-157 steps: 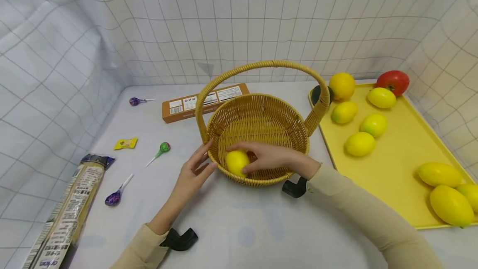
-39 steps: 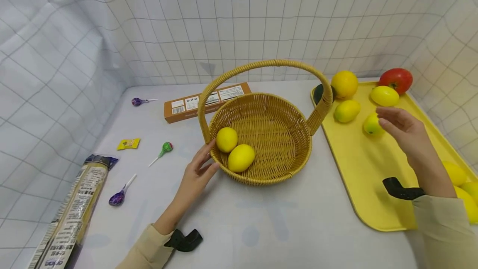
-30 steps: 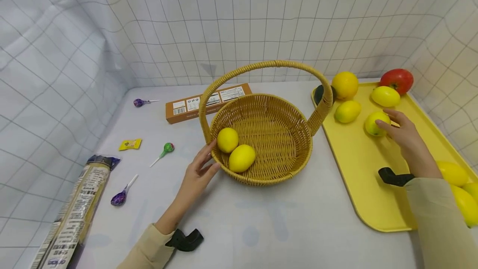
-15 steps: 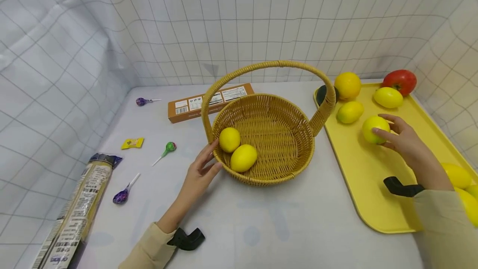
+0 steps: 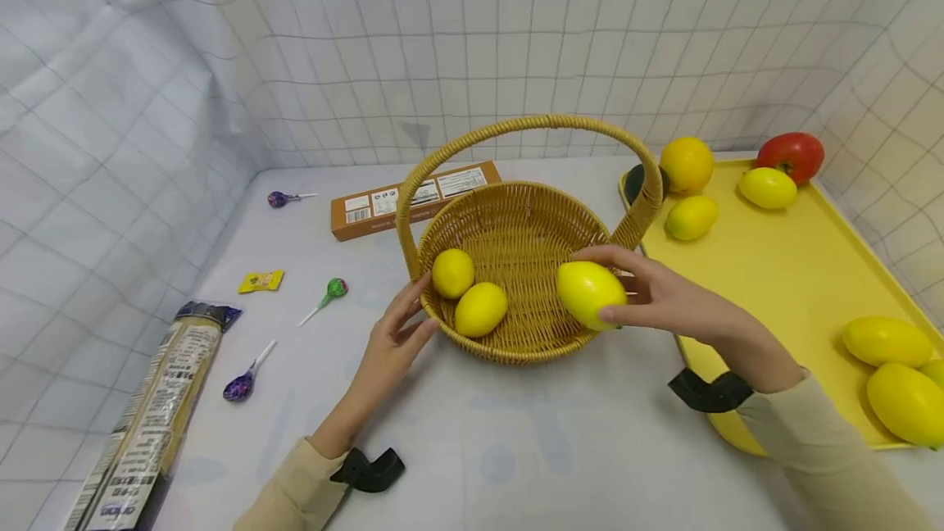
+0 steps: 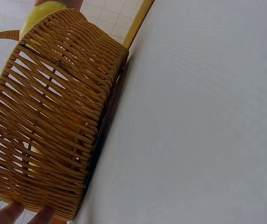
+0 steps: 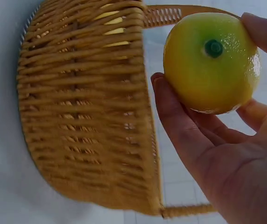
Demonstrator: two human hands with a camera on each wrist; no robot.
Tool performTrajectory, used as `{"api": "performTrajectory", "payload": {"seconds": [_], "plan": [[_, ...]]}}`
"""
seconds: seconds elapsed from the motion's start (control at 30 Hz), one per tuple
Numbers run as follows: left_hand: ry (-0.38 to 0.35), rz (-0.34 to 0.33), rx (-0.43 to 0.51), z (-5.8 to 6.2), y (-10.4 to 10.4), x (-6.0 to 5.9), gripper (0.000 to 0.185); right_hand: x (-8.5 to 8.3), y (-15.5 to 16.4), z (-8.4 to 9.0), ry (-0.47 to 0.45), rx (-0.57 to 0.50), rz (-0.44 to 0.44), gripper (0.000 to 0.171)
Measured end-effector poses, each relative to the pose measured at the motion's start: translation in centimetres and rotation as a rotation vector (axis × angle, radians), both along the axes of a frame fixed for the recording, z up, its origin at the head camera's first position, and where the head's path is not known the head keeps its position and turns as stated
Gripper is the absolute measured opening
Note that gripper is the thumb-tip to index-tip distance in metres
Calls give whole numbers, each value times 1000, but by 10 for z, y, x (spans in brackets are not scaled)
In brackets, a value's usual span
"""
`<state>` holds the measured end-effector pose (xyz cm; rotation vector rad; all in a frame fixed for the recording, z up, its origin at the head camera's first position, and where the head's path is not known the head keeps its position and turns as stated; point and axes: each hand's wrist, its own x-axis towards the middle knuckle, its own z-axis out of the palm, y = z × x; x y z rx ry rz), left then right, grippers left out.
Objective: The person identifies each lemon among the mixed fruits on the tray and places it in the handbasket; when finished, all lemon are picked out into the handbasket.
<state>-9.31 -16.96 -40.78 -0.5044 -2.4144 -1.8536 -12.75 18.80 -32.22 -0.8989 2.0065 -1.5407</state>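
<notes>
— Since half a second ago, what has moved?
— Only the right hand (image 5: 667, 297): it has carried its lemon (image 5: 590, 293) off the yellow tray (image 5: 792, 285) and now grips it with curled fingers above the wicker basket (image 5: 516, 351), at its right rim.
— And the left hand (image 5: 391, 342)?
— Straight fingers rest against the basket's left wall. Two lemons (image 5: 466, 292) lie inside.

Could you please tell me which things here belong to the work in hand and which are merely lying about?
In use: the lemon that the right hand grips over the basket; the two lemons in the basket; the left hand touching the rim; the yellow tray.

Lying about: three lollipops, a brown box, a yellow sweet, a long packet.
</notes>
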Motion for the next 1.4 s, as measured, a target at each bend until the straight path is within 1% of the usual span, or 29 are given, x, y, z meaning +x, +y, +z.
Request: {"api": "performTrajectory", "payload": {"seconds": [0.07, 0.1, 0.23, 0.3, 0.37, 0.47, 0.53, 0.63, 0.77, 0.9, 1.0, 1.1, 1.17, 1.23, 1.3, 1.33, 1.37, 1.4], "plan": [[6, -12, 9, -2, 1, 0, 57, -10, -17, -8, -6, 60, 19, 54], [12, -14, 10, -3, 1, 0, 57, -15, -24, -11, -7, 88, 42, 54], [15, -14, 9, -6, 2, 3, 57, -27, -45, -22, -8, 197, 165, 55], [9, -9, 6, -6, 3, 3, 57, -30, -52, -26, 7, 238, 228, 56], [5, -8, 1, -5, 3, 3, 57, -31, -58, -29, 36, 266, 273, 57], [-2, -8, -7, -4, 4, 3, 56, -31, -67, -34, 79, 292, 309, 55], [-5, -7, -11, -3, 3, 2, 56, -31, -74, -36, 95, 303, 303, 54], [-10, -4, -12, -3, 3, 1, 57, -31, -86, -38, 85, 305, 268, 52], [-17, 5, -2, -3, 3, 1, 58, -32, -96, -38, 84, 301, 183, 51], [-12, 2, 4, -5, 3, 0, 57, -33, -92, -36, 103, 260, 81, 47], [-3, -8, 5, -6, 4, 0, 56, -30, -77, -30, 105, 184, 28, 45], [1, -3, -10, -5, 4, 0, 56, -22, -48, -17, 122, 139, 25, 44], [1, 8, -22, -4, 3, 2, 56, -17, -19, -8, 164, 109, 84, 43], [2, 21, -31, -2, 2, 3, 56, -17, 15, -1, 210, 71, 173, 43], [4, 27, -34, -1, 1, 3, 56, -22, 52, 3, 229, 9, 237, 44], [7, 27, -34, 0, 0, 3, 56, -27, 70, 2, 231, -45, 244, 44], [10, 26, -34, 0, 0, 2, 56, -33, 87, 1, 214, -93, 203, 42], [13, 25, -32, 0, 0, 2, 56, -39, 102, 0, 188, -139, 130, 40]]}}
